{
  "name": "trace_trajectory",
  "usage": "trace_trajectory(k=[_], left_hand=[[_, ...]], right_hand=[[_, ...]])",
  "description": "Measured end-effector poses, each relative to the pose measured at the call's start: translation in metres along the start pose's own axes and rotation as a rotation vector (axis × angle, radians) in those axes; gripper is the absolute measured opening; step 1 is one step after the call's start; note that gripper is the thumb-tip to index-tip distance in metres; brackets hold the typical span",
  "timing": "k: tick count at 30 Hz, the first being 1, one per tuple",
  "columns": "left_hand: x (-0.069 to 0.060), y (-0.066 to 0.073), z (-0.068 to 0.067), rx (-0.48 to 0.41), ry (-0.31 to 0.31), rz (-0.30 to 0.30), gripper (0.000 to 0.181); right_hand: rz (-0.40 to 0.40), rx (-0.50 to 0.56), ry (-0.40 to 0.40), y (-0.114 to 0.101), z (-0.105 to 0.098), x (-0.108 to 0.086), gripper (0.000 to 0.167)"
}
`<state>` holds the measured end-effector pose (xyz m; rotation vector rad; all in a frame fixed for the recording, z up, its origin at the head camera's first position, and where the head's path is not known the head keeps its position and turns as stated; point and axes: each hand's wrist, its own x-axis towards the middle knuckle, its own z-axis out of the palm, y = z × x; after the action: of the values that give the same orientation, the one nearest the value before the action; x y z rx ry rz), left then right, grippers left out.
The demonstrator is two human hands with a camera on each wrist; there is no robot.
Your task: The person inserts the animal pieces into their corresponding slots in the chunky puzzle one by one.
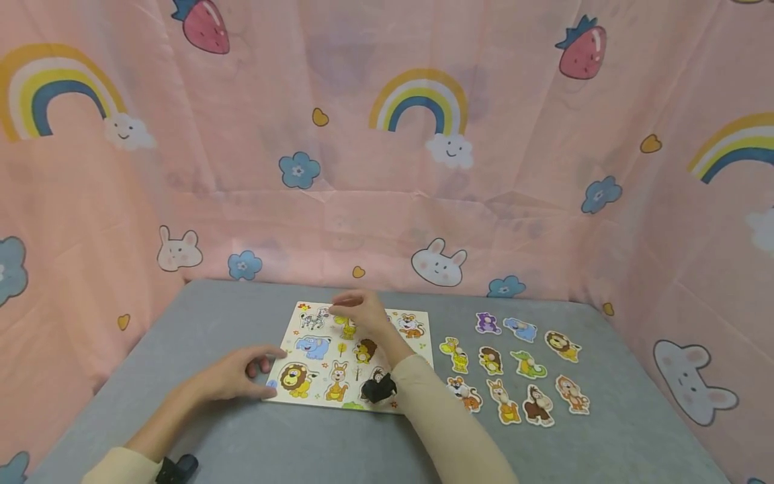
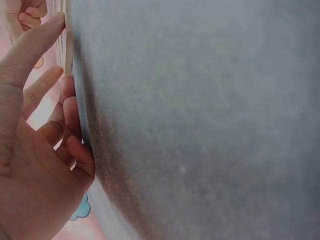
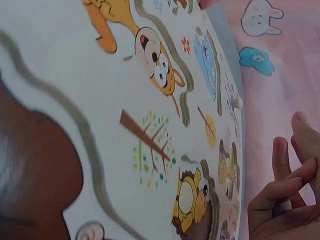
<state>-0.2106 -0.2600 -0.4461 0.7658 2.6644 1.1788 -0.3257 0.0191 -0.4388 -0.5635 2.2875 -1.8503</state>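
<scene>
A white animal board (image 1: 353, 398) lies flat on the grey table. My left hand (image 1: 232, 376) touches its left edge with thumb and index finger apart; in the left wrist view the other fingers of this hand (image 2: 45, 160) are bent beside the edge. Over the board's top left, my right hand (image 1: 365, 312) has its fingertips by the zebra (image 1: 312, 320). The right wrist view has a pale knob (image 3: 236, 103) standing up at the zebra, and the right hand (image 3: 292, 190) apart from it, fingers loosely bent, nothing visible in them.
Right of the board lie several loose animal pieces, among them a giraffe (image 1: 455, 355), a lion (image 1: 562, 346), a gorilla (image 1: 538, 406) and a monkey (image 1: 572, 394). A pink patterned cloth (image 1: 363, 222) hangs behind and beside the table (image 1: 254, 444).
</scene>
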Motion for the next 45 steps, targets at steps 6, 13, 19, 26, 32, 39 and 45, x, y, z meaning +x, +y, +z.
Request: trace_trajectory(k=[6,13,19,26,32,39,45], left_hand=[[0.000,-0.001,0.000,0.017,-0.011,-0.006,0.060],[0.000,-0.003,-0.001,0.009,-0.015,-0.020,0.062],[0.000,-0.002,-0.001,0.014,-0.014,-0.026,0.062],[0.001,0.001,-0.001,0.016,-0.019,-0.026,0.061],[0.001,0.001,-0.001,0.011,-0.013,-0.018,0.062],[0.000,-0.003,0.001,0.034,-0.009,-0.016,0.062],[0.000,-0.003,0.001,0.027,-0.004,-0.009,0.062]], right_hand=[[0.033,-0.032,-0.023,-0.006,-0.014,-0.004,0.035],[-0.029,-0.026,-0.013,-0.006,-0.029,-0.005,0.032],[-0.022,-0.036,-0.006,-0.003,-0.046,-0.009,0.035],[-0.033,-0.089,0.024,0.001,-0.074,-0.018,0.035],[-0.067,-0.120,0.051,0.007,-0.095,-0.025,0.036],[-0.054,-0.113,0.067,0.010,-0.110,-0.031,0.037],[-0.068,-0.185,0.073,0.012,-0.130,-0.038,0.036]])
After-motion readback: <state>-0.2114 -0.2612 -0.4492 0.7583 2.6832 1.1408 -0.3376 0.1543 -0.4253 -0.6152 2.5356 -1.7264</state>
